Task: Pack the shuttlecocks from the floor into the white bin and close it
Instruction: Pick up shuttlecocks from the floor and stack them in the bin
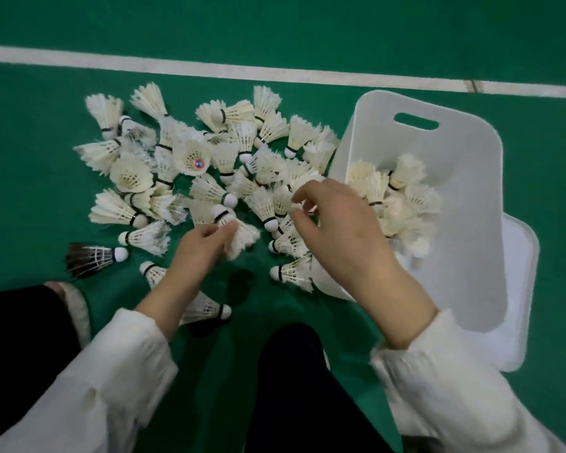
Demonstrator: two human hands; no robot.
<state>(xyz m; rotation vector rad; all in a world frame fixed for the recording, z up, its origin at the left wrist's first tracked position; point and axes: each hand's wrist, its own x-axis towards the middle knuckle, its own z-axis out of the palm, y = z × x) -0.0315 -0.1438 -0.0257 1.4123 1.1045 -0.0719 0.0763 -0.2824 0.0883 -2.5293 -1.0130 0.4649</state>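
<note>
Our white bin (464,165) holds a heap of shuttlecocks (399,207); our left hand (203,246) grips another shuttlecock (242,238), and whether our right hand (340,230) holds anything we cannot tell.

Both arms, in cream long sleeves (111,371), are reaching forward. The left hand (206,246) has its fingers curled round a white feather shuttlecock (241,237). The right hand (337,223) hangs palm-down with fingers bent, can't tell if it's pinching anything.

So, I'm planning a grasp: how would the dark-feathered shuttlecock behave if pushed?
The dark-feathered shuttlecock probably feels light: thin feathers, small cork. Lying on its side, it would likely roll in an arc. The feather tips look fragile.
</note>
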